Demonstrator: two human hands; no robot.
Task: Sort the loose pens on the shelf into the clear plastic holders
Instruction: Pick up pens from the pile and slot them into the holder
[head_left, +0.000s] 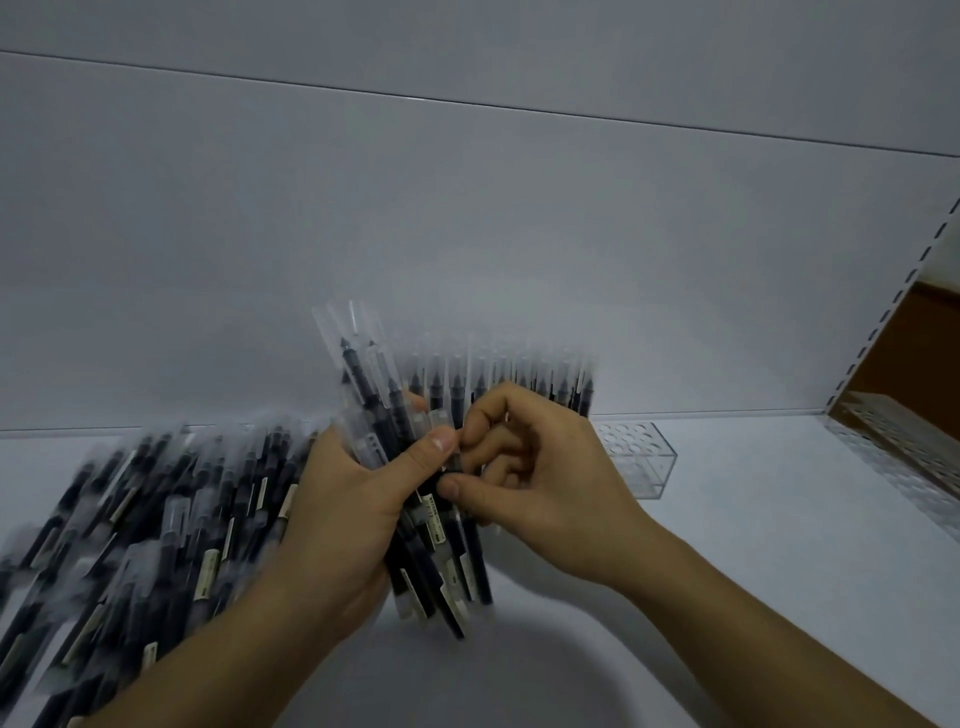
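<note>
My left hand (343, 499) grips a bundle of black pens with clear caps (374, 395), held upright over the white shelf. My right hand (540, 467) pinches one pen in that bundle between thumb and fingers. A large pile of loose pens (145, 525) lies on the shelf at the left, blurred. Behind my hands, a clear plastic holder (636, 457) stands against the back wall, with several pens (498, 379) upright in its left part and open holes on its right.
The white shelf (753, 519) runs to a grey back wall. At the far right a second clear holder (893, 447) with rows of holes lies beside a perforated shelf upright (893, 306) and a brown panel.
</note>
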